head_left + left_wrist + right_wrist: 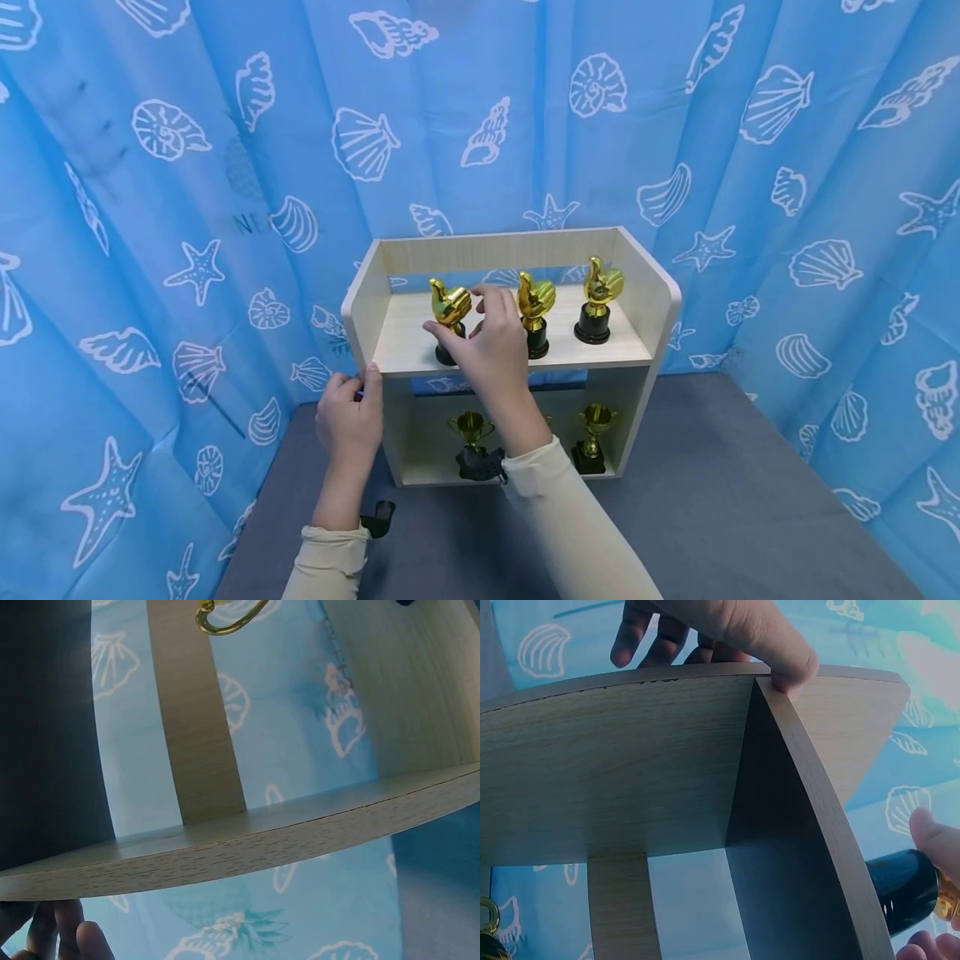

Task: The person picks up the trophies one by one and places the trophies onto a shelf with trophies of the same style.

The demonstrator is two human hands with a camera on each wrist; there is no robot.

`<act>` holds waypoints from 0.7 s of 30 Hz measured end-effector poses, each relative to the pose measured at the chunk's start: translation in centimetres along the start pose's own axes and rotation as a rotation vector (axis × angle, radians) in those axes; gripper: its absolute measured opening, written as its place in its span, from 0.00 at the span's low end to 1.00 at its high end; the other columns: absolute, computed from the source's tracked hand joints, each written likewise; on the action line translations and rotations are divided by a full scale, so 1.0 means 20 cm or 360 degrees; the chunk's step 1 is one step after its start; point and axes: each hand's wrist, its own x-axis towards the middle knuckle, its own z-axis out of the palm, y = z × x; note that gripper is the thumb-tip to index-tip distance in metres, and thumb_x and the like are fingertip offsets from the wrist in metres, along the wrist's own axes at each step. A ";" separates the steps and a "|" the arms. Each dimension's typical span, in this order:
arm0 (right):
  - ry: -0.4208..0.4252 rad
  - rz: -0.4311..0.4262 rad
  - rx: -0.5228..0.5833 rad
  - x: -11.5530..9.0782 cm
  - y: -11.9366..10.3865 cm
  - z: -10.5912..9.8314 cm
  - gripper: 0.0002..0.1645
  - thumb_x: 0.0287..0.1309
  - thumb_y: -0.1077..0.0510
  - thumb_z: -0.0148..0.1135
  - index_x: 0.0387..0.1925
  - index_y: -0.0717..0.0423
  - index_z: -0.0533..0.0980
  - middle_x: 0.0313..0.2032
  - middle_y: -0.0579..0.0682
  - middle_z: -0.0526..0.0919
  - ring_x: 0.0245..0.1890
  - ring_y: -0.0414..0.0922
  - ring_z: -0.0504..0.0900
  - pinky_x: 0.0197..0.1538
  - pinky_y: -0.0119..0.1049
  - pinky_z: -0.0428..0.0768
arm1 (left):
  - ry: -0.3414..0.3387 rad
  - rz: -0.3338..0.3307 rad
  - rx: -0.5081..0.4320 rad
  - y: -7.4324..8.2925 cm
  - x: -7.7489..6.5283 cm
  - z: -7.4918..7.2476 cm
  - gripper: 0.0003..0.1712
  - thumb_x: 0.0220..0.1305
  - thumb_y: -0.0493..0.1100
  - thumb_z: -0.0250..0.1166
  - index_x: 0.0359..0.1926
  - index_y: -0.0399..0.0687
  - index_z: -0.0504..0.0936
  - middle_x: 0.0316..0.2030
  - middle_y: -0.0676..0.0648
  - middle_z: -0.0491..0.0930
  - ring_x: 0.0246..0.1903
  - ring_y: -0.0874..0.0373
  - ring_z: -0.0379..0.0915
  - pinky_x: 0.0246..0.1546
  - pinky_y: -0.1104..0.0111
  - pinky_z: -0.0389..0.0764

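Observation:
My right hand (495,342) curls its thumb and fingers round the leftmost thumbs-up trophy (450,304), gold on a black round base, which stands upright at the left of the upper shelf. In the right wrist view, its black base (904,889) sits against the shelf board with thumb and fingertips around the gold stem. With my left hand (351,417) I grip the left side panel of the small wooden shelf (360,308); the thumb presses its front edge where the upper board meets it. Two more thumbs-up trophies (536,300) (602,287) stand to the right.
On the lower level are gold cup trophies (470,427) (592,429) on dark bases, one between them mostly hidden by my right wrist. The shelf stands on a grey tabletop (712,483). A blue shell-print curtain (480,108) hangs close behind and at both sides.

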 end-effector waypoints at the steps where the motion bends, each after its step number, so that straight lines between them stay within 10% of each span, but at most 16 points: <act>1: -0.0002 0.0004 0.0001 0.00 0.00 0.00 0.41 0.51 0.39 0.84 0.56 0.60 0.78 0.44 0.57 0.80 0.24 0.41 0.75 0.28 0.32 0.79 | 0.0000 -0.0002 -0.0001 0.00 0.00 0.00 0.35 0.77 0.59 0.59 0.17 0.40 0.82 0.25 0.42 0.72 0.23 0.48 0.69 0.23 0.62 0.63; 21: 0.0058 -0.0018 -0.0019 0.00 -0.05 -0.02 0.43 0.52 0.37 0.82 0.59 0.60 0.78 0.48 0.56 0.80 0.23 0.41 0.74 0.27 0.33 0.77 | 0.0001 0.0028 -0.0028 0.01 0.00 -0.01 0.33 0.77 0.57 0.61 0.20 0.39 0.85 0.25 0.42 0.71 0.22 0.49 0.67 0.22 0.62 0.62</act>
